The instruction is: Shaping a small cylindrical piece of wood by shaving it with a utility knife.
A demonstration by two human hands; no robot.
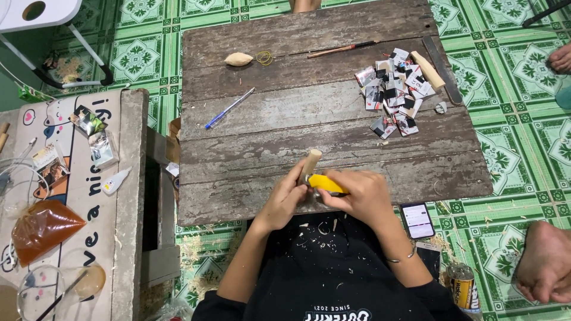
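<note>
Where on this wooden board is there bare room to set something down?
The widest free patch on the wooden board lies mid-board, between the blue pen and the pile of cut paper pieces. The near right corner, beside the right hand, is also bare. The far right is crowded by that pile and a wooden handle.

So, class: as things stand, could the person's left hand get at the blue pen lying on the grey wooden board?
Probably yes, but not at once. The left hand grips a pale wooden dowel, so it is occupied. The blue pen lies apart on the grey wooden board, with only bare board between.
</note>
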